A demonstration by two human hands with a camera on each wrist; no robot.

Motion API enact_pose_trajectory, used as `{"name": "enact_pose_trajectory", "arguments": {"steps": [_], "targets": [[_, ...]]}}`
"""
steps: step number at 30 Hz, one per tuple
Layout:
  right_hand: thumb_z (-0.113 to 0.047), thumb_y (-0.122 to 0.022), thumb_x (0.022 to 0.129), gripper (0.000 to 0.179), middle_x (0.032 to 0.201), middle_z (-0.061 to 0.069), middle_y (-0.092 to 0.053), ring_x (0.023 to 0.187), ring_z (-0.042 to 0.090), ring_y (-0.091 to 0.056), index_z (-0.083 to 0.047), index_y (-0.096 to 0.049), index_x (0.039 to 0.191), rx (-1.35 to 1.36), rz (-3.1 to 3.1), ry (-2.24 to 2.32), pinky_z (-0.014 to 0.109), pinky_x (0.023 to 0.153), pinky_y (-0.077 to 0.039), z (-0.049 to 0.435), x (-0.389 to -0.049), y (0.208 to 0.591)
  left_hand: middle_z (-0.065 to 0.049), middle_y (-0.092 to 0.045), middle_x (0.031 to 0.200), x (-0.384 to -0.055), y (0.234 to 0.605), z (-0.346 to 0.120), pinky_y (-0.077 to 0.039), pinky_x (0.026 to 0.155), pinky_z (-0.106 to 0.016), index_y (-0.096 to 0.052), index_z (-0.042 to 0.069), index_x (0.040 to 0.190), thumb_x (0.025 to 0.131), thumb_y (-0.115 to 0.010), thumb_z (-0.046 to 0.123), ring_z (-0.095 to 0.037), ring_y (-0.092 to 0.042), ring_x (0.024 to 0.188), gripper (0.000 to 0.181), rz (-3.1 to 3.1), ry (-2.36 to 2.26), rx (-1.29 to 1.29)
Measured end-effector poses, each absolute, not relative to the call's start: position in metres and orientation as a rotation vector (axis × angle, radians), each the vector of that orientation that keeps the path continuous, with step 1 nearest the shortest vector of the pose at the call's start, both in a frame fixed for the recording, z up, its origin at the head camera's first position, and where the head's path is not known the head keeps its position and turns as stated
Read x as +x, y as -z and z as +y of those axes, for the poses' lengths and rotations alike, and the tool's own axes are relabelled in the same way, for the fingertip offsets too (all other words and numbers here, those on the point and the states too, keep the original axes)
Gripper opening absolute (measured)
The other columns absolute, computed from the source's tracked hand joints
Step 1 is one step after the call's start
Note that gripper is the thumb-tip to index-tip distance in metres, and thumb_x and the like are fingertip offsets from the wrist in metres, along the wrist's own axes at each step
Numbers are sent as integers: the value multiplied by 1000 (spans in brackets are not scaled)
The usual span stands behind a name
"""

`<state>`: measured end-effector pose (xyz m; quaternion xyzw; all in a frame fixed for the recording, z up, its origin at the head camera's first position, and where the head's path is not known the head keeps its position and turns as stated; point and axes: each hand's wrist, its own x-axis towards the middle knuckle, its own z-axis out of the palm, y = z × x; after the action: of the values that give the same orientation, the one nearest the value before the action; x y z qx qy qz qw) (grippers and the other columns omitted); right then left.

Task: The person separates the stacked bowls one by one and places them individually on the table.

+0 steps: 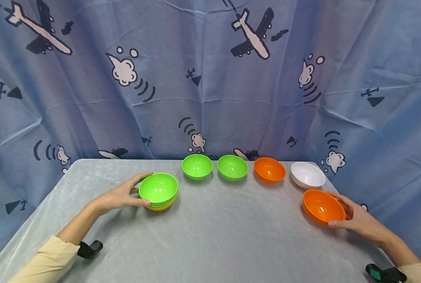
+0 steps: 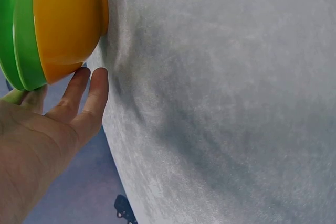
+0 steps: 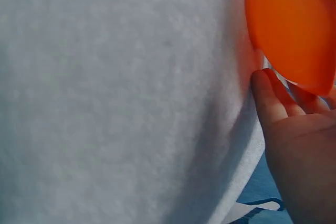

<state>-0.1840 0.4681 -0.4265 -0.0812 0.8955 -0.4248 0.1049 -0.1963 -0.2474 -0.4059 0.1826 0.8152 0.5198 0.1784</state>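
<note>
At the left of the table, my left hand (image 1: 122, 194) grips a stack of nested bowls, thumb at the near side and fingers around the far side. A green bowl (image 1: 159, 188) is on top, and a yellow bowl (image 2: 68, 19) forms the bottom. Two green rims show above the yellow one in the left wrist view. Over at the right, an orange bowl (image 1: 323, 206) is held by my right hand (image 1: 362, 218), with the thumb on its near rim and the fingers behind it. Both held bowls face upward, their undersides close to the table.
Along the far edge stand two green bowls, one (image 1: 197, 166) left of the other (image 1: 232, 167), then another orange bowl (image 1: 269, 169) and a white bowl (image 1: 307, 175). The white one is just behind the held orange bowl. A patterned blue curtain (image 1: 217, 78) hangs behind the grey-covered table (image 1: 217, 243).
</note>
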Motion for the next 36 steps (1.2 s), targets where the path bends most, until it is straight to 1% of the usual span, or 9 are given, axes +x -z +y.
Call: {"name": "enact_pose_trajectory", "arguments": {"steps": [4,8,14,16,19,21,27,30,36], "targets": [[-14,-67,99,76,147,31,-37,104,-10,-51,10,-21,154,-274,2631,1278,24,82,-54,470,-186,422,-20,-13,164,-196,406,-248,-37,106,-62,-17,14,163,90,-80,23,-56,-28,139,97,2310,-1468,514],[-15,-64,102,69,147,22,-41,106,-11,-51,10,-25,153,-270,2666,1279,26,82,-55,471,-190,413,-20,-13,164,-197,407,-249,-36,106,-63,-18,14,163,90,-80,23,-57,-27,140,97,2306,-1477,512],[-23,-68,101,68,146,34,-41,105,-15,-50,10,-35,150,-225,2782,1242,21,80,-54,470,-196,402,-20,-12,165,-197,408,-249,-34,107,-64,-18,15,163,90,-80,24,-57,-26,140,96,2300,-1481,516],[-25,-70,100,67,141,26,-49,104,-16,-52,9,-38,148,-208,2831,1254,19,78,-54,470,-198,400,-19,-11,165,-197,408,-249,-34,107,-65,-17,16,163,90,-80,24,-57,-26,140,96,2301,-1476,516],[-26,-72,98,64,131,10,-58,99,-16,-54,7,-44,144,-200,2903,1268,17,74,-54,468,-200,397,-19,-10,165,-198,408,-249,-32,107,-65,-17,16,163,90,-80,24,-56,-26,141,96,2296,-1477,512],[-27,-73,97,61,125,-2,-59,97,-16,-55,6,-47,141,-201,2943,1278,15,73,-53,466,-202,395,-19,-10,165,-198,408,-249,-32,108,-65,-17,16,163,90,-80,24,-56,-26,141,97,2297,-1478,510],[-23,-73,97,52,118,-18,-60,98,-15,-57,1,-53,138,-247,2960,1365,12,74,-51,458,-206,389,-20,-10,165,-198,408,-250,-32,107,-66,-17,15,163,90,-80,24,-57,-24,141,97,2299,-1483,515],[-20,-73,97,49,116,-19,-62,99,-12,-59,1,-54,138,-285,2953,1374,11,75,-50,452,-208,386,-21,-11,165,-198,409,-250,-32,107,-66,-16,13,163,90,-81,23,-58,-24,140,98,2300,-1486,523],[-20,-73,97,47,118,-12,-66,99,-9,-61,0,-57,136,-354,2942,1367,10,78,-49,438,-213,381,-23,-15,163,-199,413,-250,-34,107,-64,-15,8,162,88,-83,19,-58,-28,139,101,2293,-1509,546]]}}
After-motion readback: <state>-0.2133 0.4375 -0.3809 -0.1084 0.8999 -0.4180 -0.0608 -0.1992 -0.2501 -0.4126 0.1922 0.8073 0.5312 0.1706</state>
